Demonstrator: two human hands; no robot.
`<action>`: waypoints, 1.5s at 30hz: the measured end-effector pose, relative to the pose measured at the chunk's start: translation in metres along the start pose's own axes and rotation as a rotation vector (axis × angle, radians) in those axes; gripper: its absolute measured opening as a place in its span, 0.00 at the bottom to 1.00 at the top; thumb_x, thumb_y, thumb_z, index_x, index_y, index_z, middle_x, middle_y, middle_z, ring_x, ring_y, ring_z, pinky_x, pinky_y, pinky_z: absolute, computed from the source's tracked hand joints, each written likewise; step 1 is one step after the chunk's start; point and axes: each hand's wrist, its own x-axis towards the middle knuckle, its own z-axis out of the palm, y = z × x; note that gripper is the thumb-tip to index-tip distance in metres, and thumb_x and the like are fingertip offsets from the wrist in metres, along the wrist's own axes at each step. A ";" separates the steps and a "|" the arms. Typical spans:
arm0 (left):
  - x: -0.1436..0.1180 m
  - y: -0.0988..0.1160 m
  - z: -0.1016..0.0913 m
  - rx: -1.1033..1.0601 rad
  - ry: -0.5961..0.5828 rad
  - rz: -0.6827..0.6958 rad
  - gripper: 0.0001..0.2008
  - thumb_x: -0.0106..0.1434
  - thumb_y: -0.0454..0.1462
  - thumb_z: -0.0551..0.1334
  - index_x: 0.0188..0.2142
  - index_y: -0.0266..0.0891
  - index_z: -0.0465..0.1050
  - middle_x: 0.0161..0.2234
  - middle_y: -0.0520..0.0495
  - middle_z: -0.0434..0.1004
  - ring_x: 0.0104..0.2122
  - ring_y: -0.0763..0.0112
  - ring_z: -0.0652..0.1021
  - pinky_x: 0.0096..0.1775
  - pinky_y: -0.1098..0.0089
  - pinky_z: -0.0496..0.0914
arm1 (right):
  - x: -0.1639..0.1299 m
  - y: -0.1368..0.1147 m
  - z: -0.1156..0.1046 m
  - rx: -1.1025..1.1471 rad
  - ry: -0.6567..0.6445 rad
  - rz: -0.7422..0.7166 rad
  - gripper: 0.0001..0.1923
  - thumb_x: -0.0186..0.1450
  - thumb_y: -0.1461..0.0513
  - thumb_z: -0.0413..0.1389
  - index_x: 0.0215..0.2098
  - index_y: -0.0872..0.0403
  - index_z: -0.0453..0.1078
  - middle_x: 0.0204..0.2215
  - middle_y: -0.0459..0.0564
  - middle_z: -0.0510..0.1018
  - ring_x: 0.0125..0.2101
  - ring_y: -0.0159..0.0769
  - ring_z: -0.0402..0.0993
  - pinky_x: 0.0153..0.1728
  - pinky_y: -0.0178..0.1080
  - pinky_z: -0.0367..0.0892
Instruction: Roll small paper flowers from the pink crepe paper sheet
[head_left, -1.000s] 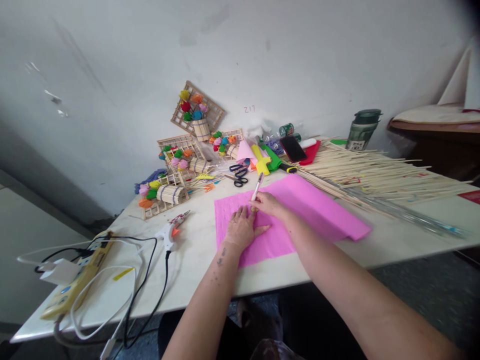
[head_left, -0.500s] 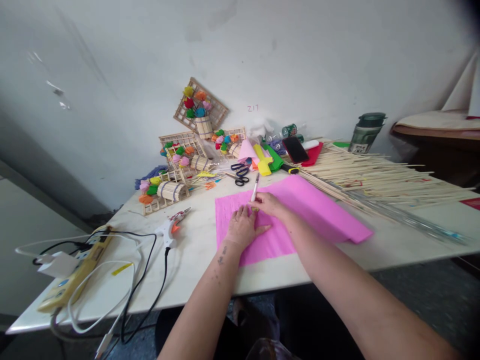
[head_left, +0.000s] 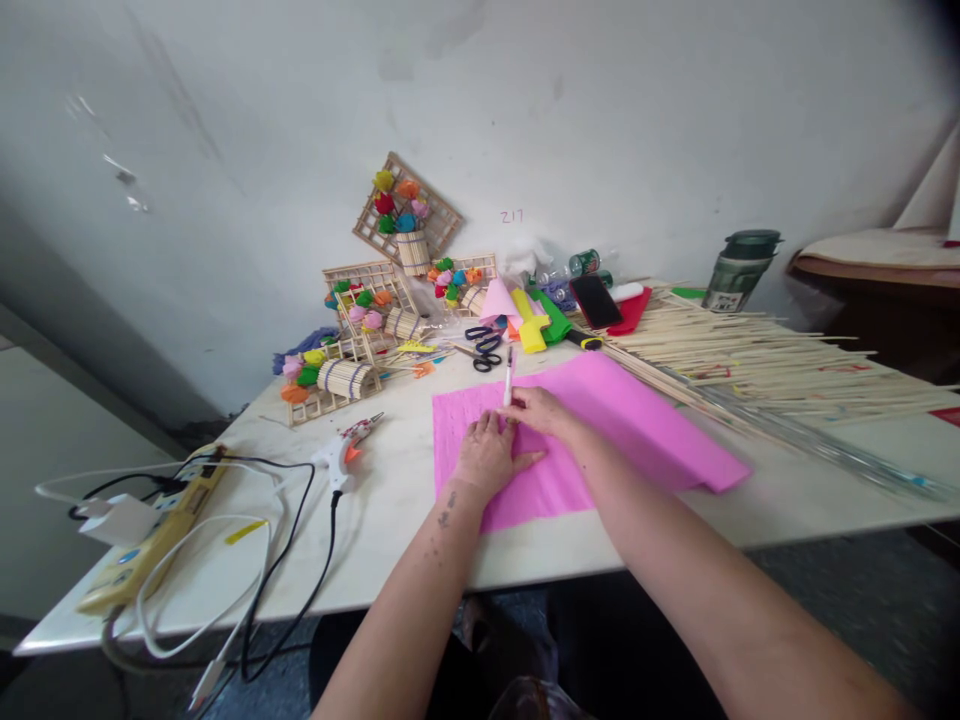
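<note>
Head view: right hand (head_left: 541, 410) with pen (head_left: 508, 375) on pink paper (head_left: 630, 420).

Both hands meet ahead: left hand (head_left: 487, 455) flat (fingers spread), right hand (head_left: 537, 408) pinched.

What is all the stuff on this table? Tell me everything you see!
crepe paper: 1 sheet, pink, table middle
pen: 1, white, upright on the paper
scissors: 2 pairs, black, behind the paper
bamboo sticks: many, pale, right side
flower frames: several, wooden with coloured flowers, by the wall
phone: 1, black, on red paper
flask: 1, green, far right
glue gun: 1, white and orange, left of paper
power strip: 1, yellow, left edge
left hand: flat on the paper
right hand: grip around the pen
</note>
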 end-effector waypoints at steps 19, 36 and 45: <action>-0.001 -0.001 -0.001 0.030 -0.020 0.005 0.37 0.56 0.59 0.45 0.55 0.35 0.57 0.54 0.33 0.60 0.55 0.53 0.60 0.52 0.56 0.58 | 0.005 0.012 0.012 0.091 0.097 0.005 0.11 0.56 0.54 0.53 0.29 0.54 0.68 0.23 0.45 0.75 0.23 0.29 0.69 0.25 0.29 0.60; -0.001 -0.002 0.000 0.004 -0.038 -0.010 0.38 0.55 0.60 0.44 0.55 0.36 0.57 0.54 0.34 0.60 0.55 0.54 0.60 0.52 0.56 0.57 | 0.006 0.011 0.012 0.056 0.092 -0.001 0.11 0.56 0.55 0.54 0.28 0.54 0.69 0.22 0.45 0.76 0.23 0.29 0.68 0.25 0.29 0.60; -0.001 -0.001 -0.002 0.001 -0.033 -0.005 0.37 0.55 0.59 0.46 0.55 0.36 0.57 0.53 0.34 0.60 0.55 0.54 0.60 0.52 0.56 0.57 | 0.006 0.007 0.010 0.040 0.149 -0.007 0.09 0.55 0.57 0.54 0.26 0.56 0.68 0.20 0.45 0.74 0.22 0.28 0.66 0.24 0.29 0.58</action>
